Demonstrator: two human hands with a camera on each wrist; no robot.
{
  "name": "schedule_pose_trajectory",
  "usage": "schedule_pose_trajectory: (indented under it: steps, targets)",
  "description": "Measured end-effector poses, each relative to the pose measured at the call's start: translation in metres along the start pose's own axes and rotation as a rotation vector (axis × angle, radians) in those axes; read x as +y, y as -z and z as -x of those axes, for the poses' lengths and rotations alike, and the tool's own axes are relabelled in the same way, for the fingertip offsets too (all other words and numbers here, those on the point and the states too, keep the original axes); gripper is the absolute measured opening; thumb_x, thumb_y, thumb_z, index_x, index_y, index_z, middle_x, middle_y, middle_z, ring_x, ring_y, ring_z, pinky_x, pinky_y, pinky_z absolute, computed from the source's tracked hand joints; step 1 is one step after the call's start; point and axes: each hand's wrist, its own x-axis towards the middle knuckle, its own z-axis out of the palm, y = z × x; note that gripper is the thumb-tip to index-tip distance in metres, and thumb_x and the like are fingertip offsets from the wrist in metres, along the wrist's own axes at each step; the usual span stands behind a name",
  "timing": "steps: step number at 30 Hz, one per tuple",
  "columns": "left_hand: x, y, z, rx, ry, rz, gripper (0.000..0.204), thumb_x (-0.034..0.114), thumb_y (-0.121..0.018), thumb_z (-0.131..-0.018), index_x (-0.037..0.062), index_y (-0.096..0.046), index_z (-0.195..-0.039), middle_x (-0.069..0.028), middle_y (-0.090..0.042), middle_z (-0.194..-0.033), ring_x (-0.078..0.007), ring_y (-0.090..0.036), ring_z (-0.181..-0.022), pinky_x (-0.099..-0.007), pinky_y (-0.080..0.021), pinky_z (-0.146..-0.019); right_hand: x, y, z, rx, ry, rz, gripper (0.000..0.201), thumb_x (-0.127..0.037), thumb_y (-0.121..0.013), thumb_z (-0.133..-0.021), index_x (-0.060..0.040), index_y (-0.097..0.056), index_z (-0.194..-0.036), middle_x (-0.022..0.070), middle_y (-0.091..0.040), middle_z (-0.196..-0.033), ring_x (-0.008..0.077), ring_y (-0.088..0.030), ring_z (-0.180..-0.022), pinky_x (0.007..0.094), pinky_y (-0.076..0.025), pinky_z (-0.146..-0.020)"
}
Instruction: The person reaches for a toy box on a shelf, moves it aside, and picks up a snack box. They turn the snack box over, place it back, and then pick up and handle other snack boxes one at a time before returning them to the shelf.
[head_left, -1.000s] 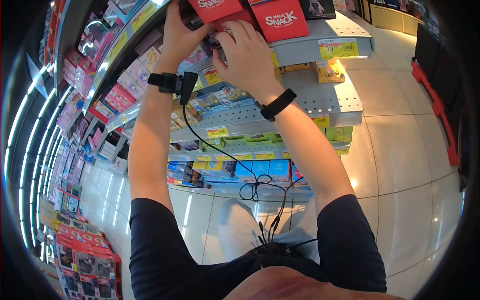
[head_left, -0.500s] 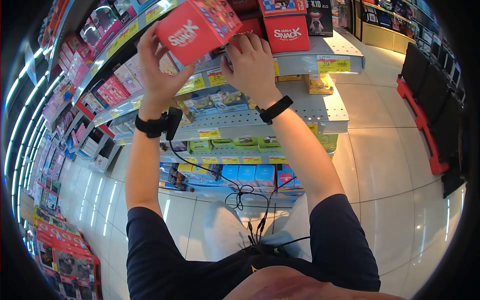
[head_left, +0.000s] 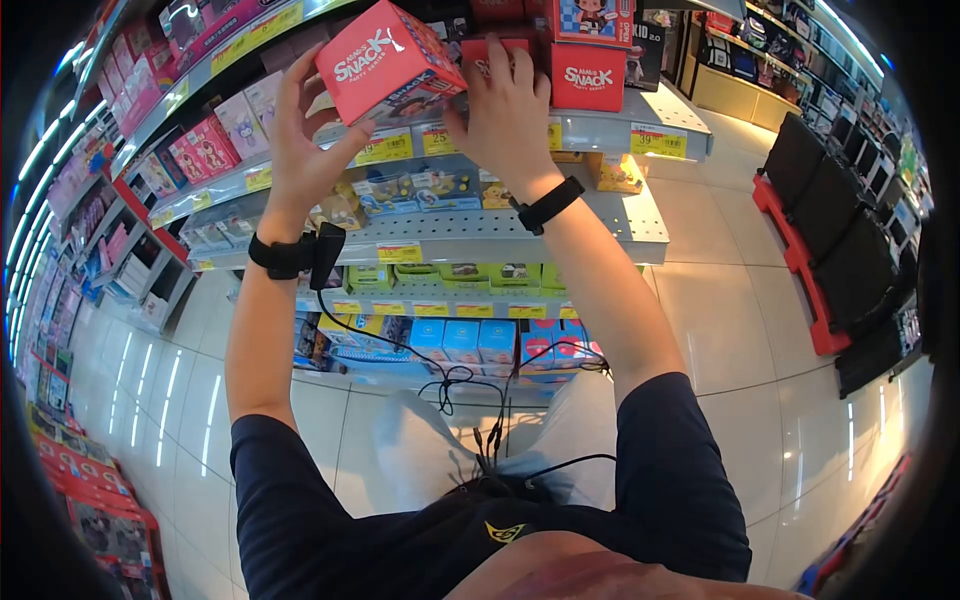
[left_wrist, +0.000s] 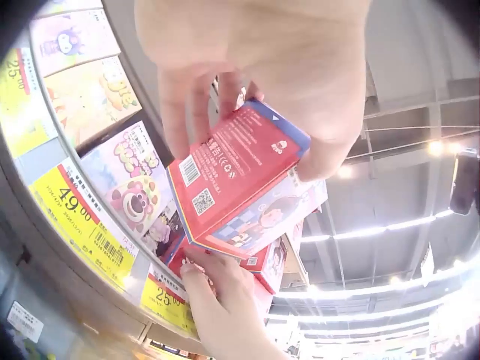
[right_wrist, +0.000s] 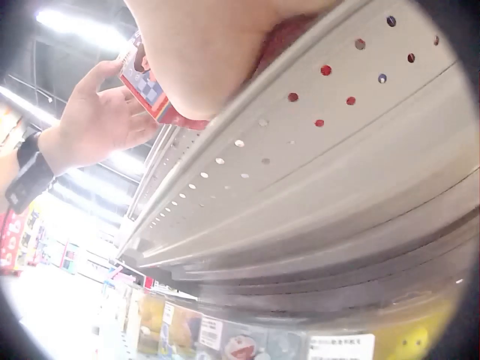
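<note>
In the head view, a red SNACK box (head_left: 375, 65) is tilted above the front of the upper shelf. My left hand (head_left: 300, 165) holds it from its left and lower side, thumb beneath. The left wrist view shows the box's barcode side (left_wrist: 232, 165) against the palm of that hand (left_wrist: 262, 45). My right hand (head_left: 508, 120) is at the shelf edge, its fingers extended and touching a second red box (head_left: 480, 50), which they partly cover. In the right wrist view the right hand (right_wrist: 202, 52) hides most of what it touches.
More red boxes (head_left: 588, 80) stand stacked to the right, beside a black box (head_left: 645, 55). Yellow price tags (head_left: 657, 141) line the shelf edge (head_left: 690, 125). Lower shelves hold toy packs and blue boxes (head_left: 462, 340). Black cables (head_left: 445, 375) hang between the arms.
My left hand has brought its red box leftward off the stack and turned it, showing another printed side. My right hand has stayed near the shelf edge. The head view has shifted.
</note>
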Motion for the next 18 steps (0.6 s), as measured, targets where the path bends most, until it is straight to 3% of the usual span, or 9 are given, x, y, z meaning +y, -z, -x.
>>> schedule_pose_trajectory:
  steps: [3, 6, 8, 9, 11, 12, 14, 18]
  targets:
    - [-0.014, 0.001, 0.004, 0.064, 0.029, 0.092, 0.086, 0.008, -0.082, -0.080, 0.0044, -0.039, -0.153, -0.0123, -0.051, -0.148, -0.0217, -0.058, -0.129, -0.0367, -0.058, -0.097, 0.000, 0.000, 0.002, 0.019, 0.004, 0.006, 0.055, -0.037, -0.074, -0.078, -0.0074, -0.066, -0.124, 0.0189, -0.049, -0.143, 0.0395, -0.044, -0.130, 0.0560, -0.047, -0.090]
    - [-0.022, -0.001, 0.012, 0.086, 0.050, 0.105, 0.084, 0.011, -0.081, -0.082, 0.0053, -0.039, -0.154, -0.0119, -0.051, -0.148, -0.0218, -0.057, -0.130, -0.0379, -0.056, -0.098, -0.006, 0.008, -0.009, -0.001, -0.043, -0.133, 0.062, -0.030, -0.078, -0.072, -0.0092, -0.065, -0.129, 0.0235, -0.045, -0.143, 0.0400, -0.043, -0.126, 0.0589, -0.048, -0.081]
    - [-0.039, -0.001, 0.017, 0.085, 0.088, 0.194, 0.083, 0.011, -0.081, -0.083, 0.0056, -0.039, -0.155, -0.0118, -0.051, -0.148, -0.0220, -0.056, -0.131, -0.0390, -0.055, -0.100, -0.013, 0.017, -0.018, -0.096, -0.141, -0.018, 0.072, -0.025, -0.084, -0.068, -0.0148, -0.062, -0.136, 0.0246, -0.045, -0.140, 0.0396, -0.044, -0.126, 0.0505, -0.055, -0.072]
    - [-0.045, -0.002, 0.018, 0.078, 0.127, 0.276, 0.083, 0.011, -0.080, -0.083, 0.0059, -0.038, -0.155, -0.0117, -0.051, -0.148, -0.0222, -0.055, -0.132, -0.0401, -0.053, -0.102, -0.014, 0.019, -0.024, -0.098, -0.130, -0.014, 0.072, -0.025, -0.084, -0.068, -0.0148, -0.062, -0.136, 0.0246, -0.045, -0.140, 0.0396, -0.044, -0.126, 0.0505, -0.055, -0.072]
    - [-0.058, -0.005, 0.023, 0.118, 0.143, 0.336, 0.080, 0.010, -0.077, -0.085, 0.0058, -0.038, -0.155, -0.0115, -0.051, -0.148, -0.0221, -0.054, -0.133, -0.0403, -0.051, -0.105, -0.015, 0.019, -0.032, -0.285, -0.221, 0.102, 0.084, -0.033, -0.087, -0.070, -0.0175, -0.055, -0.146, 0.0206, -0.052, -0.121, 0.0400, -0.061, -0.113, 0.0459, -0.060, -0.068]
    - [-0.063, -0.007, 0.024, 0.146, 0.156, 0.392, 0.077, 0.009, -0.074, -0.087, 0.0057, -0.038, -0.155, -0.0113, -0.051, -0.148, -0.0221, -0.053, -0.134, -0.0405, -0.048, -0.108, -0.013, 0.017, -0.033, -0.291, -0.215, 0.106, 0.084, -0.033, -0.087, -0.070, -0.0175, -0.055, -0.146, 0.0206, -0.052, -0.121, 0.0400, -0.061, -0.113, 0.0459, -0.060, -0.068]
    - [-0.076, -0.007, 0.027, 0.168, 0.174, 0.450, 0.074, 0.012, -0.071, -0.090, 0.0056, -0.038, -0.156, -0.0113, -0.049, -0.151, -0.0215, -0.051, -0.136, -0.0388, -0.046, -0.110, -0.007, 0.012, -0.037, -0.277, -0.219, 0.122, 0.080, -0.035, -0.087, -0.073, -0.0161, -0.053, -0.143, 0.0192, -0.053, -0.116, 0.0376, -0.071, -0.088, 0.0446, -0.060, -0.063]
    - [-0.092, -0.011, 0.035, 0.202, 0.227, 0.619, 0.066, 0.017, -0.064, -0.096, 0.0055, -0.037, -0.156, -0.0109, -0.047, -0.153, -0.0212, -0.050, -0.139, -0.0381, -0.044, -0.112, 0.001, 0.002, -0.039, -0.299, -0.217, 0.121, 0.070, -0.035, -0.086, -0.075, -0.0138, -0.055, -0.134, 0.0197, -0.054, -0.115, 0.0373, -0.072, -0.074, 0.0465, -0.059, -0.061]
